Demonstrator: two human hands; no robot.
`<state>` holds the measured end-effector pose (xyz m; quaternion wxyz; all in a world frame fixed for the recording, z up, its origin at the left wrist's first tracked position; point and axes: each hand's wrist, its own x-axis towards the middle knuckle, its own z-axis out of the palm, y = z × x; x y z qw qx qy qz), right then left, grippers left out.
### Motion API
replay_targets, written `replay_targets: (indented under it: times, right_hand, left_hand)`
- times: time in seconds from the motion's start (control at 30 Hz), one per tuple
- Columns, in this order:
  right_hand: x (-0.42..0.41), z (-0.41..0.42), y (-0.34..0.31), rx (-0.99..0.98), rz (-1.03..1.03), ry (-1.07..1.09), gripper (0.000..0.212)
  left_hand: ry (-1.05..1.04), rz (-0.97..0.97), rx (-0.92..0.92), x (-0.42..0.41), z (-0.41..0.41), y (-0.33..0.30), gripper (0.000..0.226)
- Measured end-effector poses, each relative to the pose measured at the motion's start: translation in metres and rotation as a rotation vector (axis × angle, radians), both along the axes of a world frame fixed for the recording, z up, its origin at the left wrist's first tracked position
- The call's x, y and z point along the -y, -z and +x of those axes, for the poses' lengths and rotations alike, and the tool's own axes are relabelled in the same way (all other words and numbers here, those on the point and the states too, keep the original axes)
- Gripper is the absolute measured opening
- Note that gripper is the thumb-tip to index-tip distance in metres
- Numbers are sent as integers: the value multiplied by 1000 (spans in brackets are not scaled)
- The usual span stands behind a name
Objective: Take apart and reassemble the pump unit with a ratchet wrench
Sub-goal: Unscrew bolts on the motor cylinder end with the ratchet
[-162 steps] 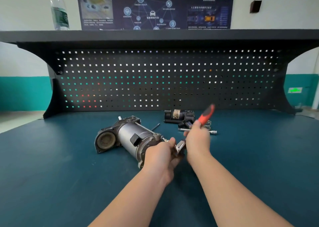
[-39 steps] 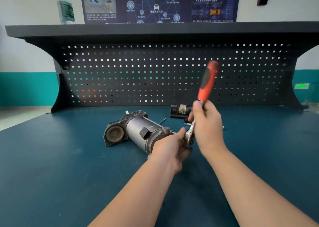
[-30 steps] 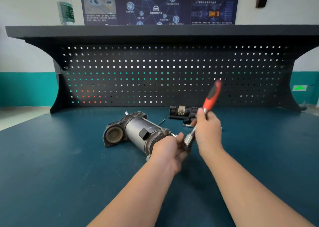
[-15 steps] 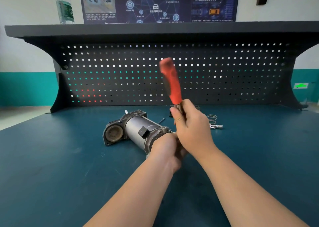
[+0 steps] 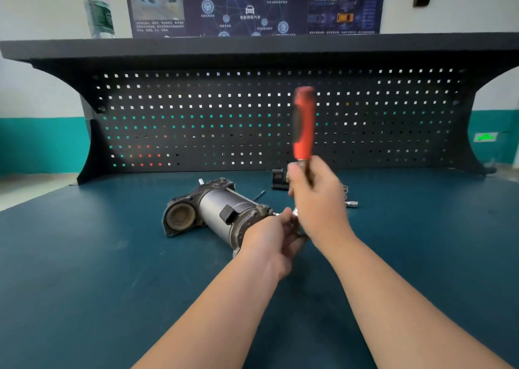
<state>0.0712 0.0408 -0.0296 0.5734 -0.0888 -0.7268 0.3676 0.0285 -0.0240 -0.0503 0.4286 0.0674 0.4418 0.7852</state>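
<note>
The grey metal pump unit (image 5: pixel 213 214) lies on its side on the blue bench top (image 5: pixel 84 270), its round end facing left. My left hand (image 5: pixel 273 235) grips the pump's near right end. My right hand (image 5: pixel 318 200) is closed on the ratchet wrench (image 5: pixel 303 124), whose red and black handle points almost straight up and is blurred. The wrench head is hidden between my two hands at the pump's end.
A black detached part (image 5: pixel 279 179), a spring (image 5: pixel 346 188) and a small metal socket (image 5: pixel 351 203) lie behind my right hand. A thin rod (image 5: pixel 259 195) rests beside the pump. A black pegboard (image 5: pixel 252 121) backs the bench; a water bottle (image 5: pixel 98 9) stands on its shelf.
The wrench handle has swung back and forth over the pump's end, from tilted left half a second ago to nearly upright now. My left hand has stayed on the pump.
</note>
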Motion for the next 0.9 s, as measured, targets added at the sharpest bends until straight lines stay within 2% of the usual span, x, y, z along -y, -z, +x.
replay_targets:
  times: [0.07, 0.13, 0.17, 0.23, 0.3, 0.37, 0.4, 0.43, 0.5, 0.6, 0.67, 0.73, 0.8, 0.9]
  right_hand:
    - [11, 0, 1, 103, 292, 46, 21]
    - [14, -3, 2, 112, 326, 69, 23]
    - [11, -4, 1, 74, 222, 44, 24]
    - [-1, -4, 0, 0, -120, 29, 22]
    - [-16, -3, 5, -24, -620, 6, 20]
    - [-25, -3, 14, 8, -1079, -155, 21]
    - [-27, -4, 17, 28, -1179, -200, 22]
    - [-27, -5, 18, 54, -1189, -203, 23]
    - [-26, -6, 14, 45, -977, -126, 22]
    - [-12, 2, -3, -48, -390, -58, 22]
    - [0, 6, -7, 24, -67, -128, 21]
    - [10, 6, -5, 140, 156, -112, 19]
    - [11, 4, -4, 124, 168, -104, 20]
    - [-3, 2, -1, 11, -172, -58, 18]
  left_hand:
    - [29, 10, -10, 2, -2, -1, 20]
    - [23, -1, 0, 4, -4, -2, 22]
    - [9, -12, 1, 4, -5, -2, 21]
    - [-18, -19, -2, 3, -3, -1, 14]
    - [-43, -22, -1, 0, -1, 0, 6]
    - [-57, -38, -19, -1, -2, 3, 7]
    - [-59, -48, -29, -2, -2, 4, 8]
    - [-58, -55, -35, -2, -3, 5, 8]
    - [-48, -49, -29, -2, -2, 4, 4]
    - [-31, -3, -26, 0, -2, 2, 8]
    - [-16, 23, -43, 2, -1, 1, 8]
    - [-6, 26, -65, 3, -2, 1, 18]
    - [-18, 23, -54, 4, -3, 0, 22]
    - [-30, 19, -27, 2, -2, 0, 8]
